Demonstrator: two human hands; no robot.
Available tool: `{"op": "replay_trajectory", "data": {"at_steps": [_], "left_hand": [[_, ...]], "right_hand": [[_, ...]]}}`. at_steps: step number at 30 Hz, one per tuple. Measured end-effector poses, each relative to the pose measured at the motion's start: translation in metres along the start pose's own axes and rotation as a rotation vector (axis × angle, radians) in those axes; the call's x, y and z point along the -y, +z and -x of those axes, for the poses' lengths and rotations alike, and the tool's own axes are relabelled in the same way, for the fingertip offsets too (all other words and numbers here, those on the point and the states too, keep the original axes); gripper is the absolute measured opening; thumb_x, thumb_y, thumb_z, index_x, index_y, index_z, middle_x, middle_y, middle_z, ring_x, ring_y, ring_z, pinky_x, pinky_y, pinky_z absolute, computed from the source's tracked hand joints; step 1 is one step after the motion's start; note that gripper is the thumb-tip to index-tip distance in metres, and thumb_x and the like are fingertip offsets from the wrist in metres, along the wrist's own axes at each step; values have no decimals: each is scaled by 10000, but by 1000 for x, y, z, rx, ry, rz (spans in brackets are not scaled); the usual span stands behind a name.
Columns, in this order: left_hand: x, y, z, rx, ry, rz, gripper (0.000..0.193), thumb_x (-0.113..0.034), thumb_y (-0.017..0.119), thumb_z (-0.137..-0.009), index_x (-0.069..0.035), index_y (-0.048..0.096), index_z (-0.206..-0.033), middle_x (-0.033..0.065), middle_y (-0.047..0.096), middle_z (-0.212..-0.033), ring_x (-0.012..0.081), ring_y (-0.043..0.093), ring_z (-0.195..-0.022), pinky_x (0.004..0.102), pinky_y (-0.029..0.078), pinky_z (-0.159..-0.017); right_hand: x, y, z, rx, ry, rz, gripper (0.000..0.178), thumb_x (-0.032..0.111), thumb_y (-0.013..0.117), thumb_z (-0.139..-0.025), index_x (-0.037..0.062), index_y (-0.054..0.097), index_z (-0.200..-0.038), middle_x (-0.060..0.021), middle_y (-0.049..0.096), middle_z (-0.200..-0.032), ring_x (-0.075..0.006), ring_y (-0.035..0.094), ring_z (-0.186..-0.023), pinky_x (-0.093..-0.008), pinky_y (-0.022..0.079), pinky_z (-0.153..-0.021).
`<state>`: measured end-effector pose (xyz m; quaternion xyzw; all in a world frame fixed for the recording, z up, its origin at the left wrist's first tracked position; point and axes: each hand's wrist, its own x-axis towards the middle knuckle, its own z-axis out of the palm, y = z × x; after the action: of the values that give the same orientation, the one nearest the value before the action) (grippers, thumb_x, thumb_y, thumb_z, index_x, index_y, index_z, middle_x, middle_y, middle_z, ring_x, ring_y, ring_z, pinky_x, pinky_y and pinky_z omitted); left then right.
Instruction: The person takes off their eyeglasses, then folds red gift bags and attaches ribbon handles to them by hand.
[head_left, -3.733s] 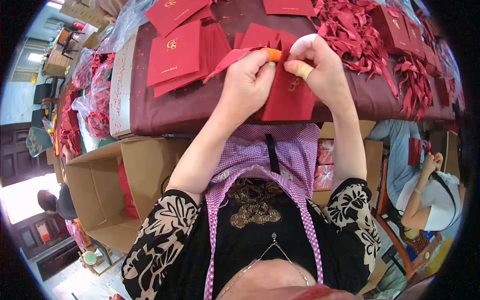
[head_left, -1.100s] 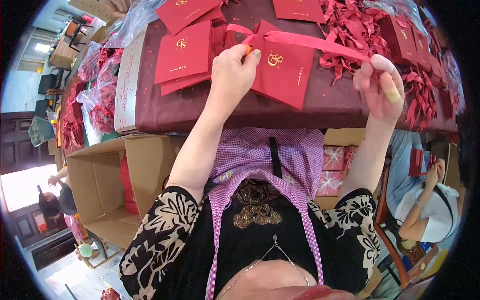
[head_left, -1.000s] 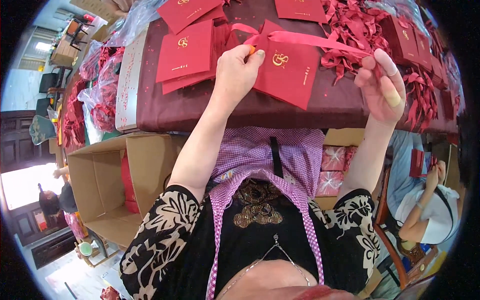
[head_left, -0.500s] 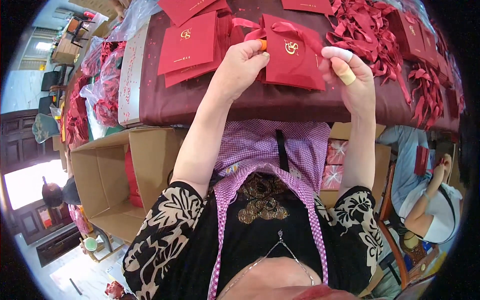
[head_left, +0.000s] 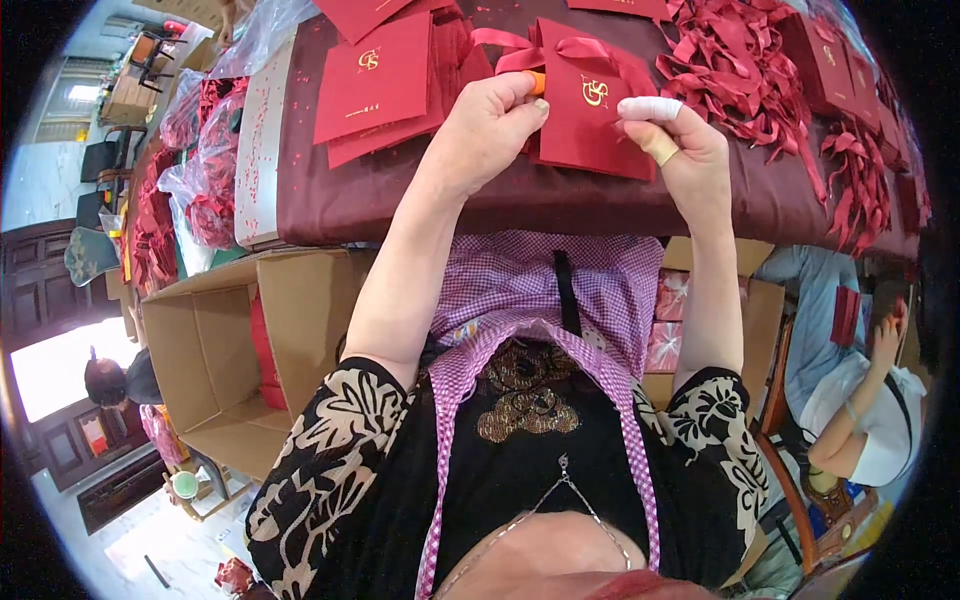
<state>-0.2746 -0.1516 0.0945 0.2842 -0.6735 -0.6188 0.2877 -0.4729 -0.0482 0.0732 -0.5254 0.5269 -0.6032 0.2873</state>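
Note:
A flat red paper bag (head_left: 590,110) with a gold emblem lies on the dark red tablecloth (head_left: 420,200). A red ribbon (head_left: 545,50) loops across the bag's top edge. My left hand (head_left: 490,125) pinches the ribbon at the bag's left side; an orange cover sits on one fingertip. My right hand (head_left: 675,150) holds the bag's right edge, with a white wrap on one finger and a tan one on another.
More flat red bags (head_left: 375,80) lie stacked to the left. A heap of red ribbons (head_left: 750,70) covers the table's right part. An open cardboard box (head_left: 215,350) stands at my left, another box (head_left: 690,310) under the table. A seated person (head_left: 860,420) is at the right.
The ribbon, stretched out to the right a second ago, is now drawn in. My right hand has come back left to the bag's edge, and the bag sits closer to me.

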Motion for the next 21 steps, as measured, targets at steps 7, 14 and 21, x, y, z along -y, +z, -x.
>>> {"op": "replay_trajectory", "data": {"at_steps": [7, 14, 21], "left_hand": [[-5, 6, 1, 23, -4, 13, 263, -27, 557, -899, 54, 599, -1146, 12, 637, -1025, 55, 564, -910, 211, 458, -825], [-1, 7, 0, 1, 59, -22, 254, -33, 546, -873, 40, 609, -1108, 18, 639, -887, 60, 556, -781, 229, 463, -696], [-15, 7, 5, 47, -20, -178, 250, -37, 656, -810, -2, 608, -1054, -40, 545, -840, 33, 509, -749, 186, 427, -669]], "right_hand": [[8, 1, 1, 169, 174, -252, 306, -42, 593, -877, -11, 597, -1181, -76, 665, -1061, -134, 627, -926, -265, 490, -851], [-3, 13, 3, 19, -273, 437, 251, -57, 611, -834, 21, 649, -1070, -72, 661, -998, -148, 612, -943, -258, 483, -843], [-4, 18, 8, -67, -120, 276, 166, 5, 652, -846, 11, 656, -1012, -51, 671, -947, -123, 616, -880, -249, 486, -811]]}}
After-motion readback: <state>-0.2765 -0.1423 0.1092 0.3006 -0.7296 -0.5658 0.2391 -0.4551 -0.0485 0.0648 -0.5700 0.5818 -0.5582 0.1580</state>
